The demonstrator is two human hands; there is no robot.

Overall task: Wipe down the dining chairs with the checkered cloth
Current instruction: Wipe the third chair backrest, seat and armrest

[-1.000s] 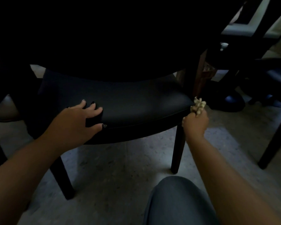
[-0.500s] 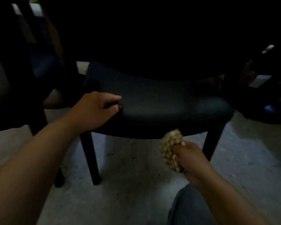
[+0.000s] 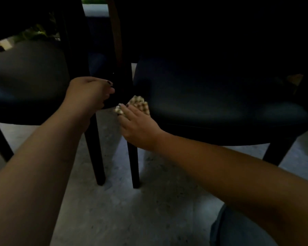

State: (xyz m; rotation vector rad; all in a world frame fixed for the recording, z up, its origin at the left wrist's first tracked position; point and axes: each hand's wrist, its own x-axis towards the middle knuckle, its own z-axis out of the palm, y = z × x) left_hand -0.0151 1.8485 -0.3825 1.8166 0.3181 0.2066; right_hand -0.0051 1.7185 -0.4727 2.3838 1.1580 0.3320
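Observation:
A dark dining chair (image 3: 220,103) with a padded seat stands ahead on the right, a second dark chair (image 3: 25,77) on the left. My right hand (image 3: 139,125) holds the bunched tan checkered cloth (image 3: 140,103) against the front left corner of the right chair's seat. My left hand (image 3: 87,93) reaches into the dark gap between the two chairs with its fingers curled; what it touches is hidden in shadow.
Black chair legs (image 3: 134,166) stand on the pale speckled floor (image 3: 132,210). A brown wooden table leg (image 3: 116,32) rises behind the gap. My knee in grey trousers (image 3: 238,231) shows at the bottom right. The scene above is very dark.
My right hand has carried the cloth from below the seat's front edge leftwards and up to its front left corner. The view has swung left, and my left hand has left the seat.

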